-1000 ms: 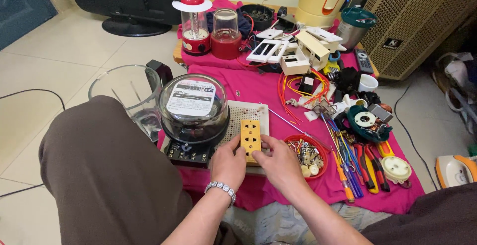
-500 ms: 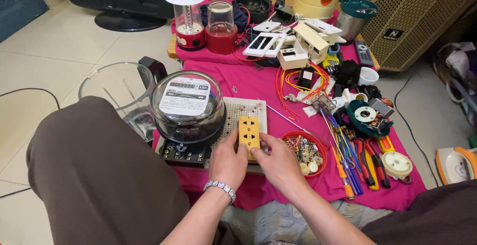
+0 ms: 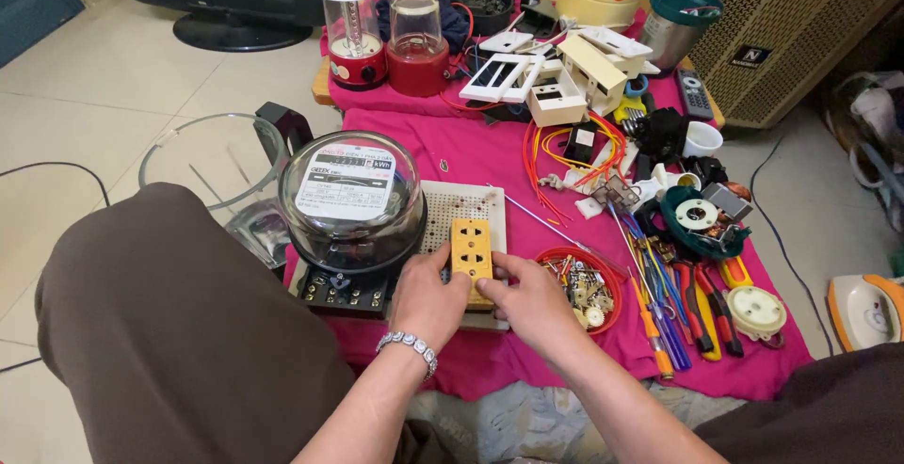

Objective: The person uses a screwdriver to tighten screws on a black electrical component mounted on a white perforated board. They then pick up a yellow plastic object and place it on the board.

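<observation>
A yellow double socket (image 3: 470, 248) lies on a white perforated board (image 3: 459, 208) on the pink cloth. My left hand (image 3: 428, 296), with a bead bracelet at the wrist, grips the socket's lower left side. From the right, my right hand (image 3: 529, 302) holds its lower right corner. An electricity meter with a clear glass dome (image 3: 350, 196) on a black base stands just left of the board, touching my left hand's side.
A red dish of small metal parts (image 3: 582, 283) sits right of my right hand. Screwdrivers and pliers (image 3: 673, 304), coloured wires (image 3: 565, 149), white switch plates (image 3: 527, 73), a red lantern (image 3: 347, 22), a blender jar (image 3: 417, 40) and a glass bowl (image 3: 202, 158) surround it. My knee (image 3: 160, 332) fills the lower left.
Both hands stay on the yellow socket in the same place. The camera view has tilted slightly; nothing else has visibly moved.
</observation>
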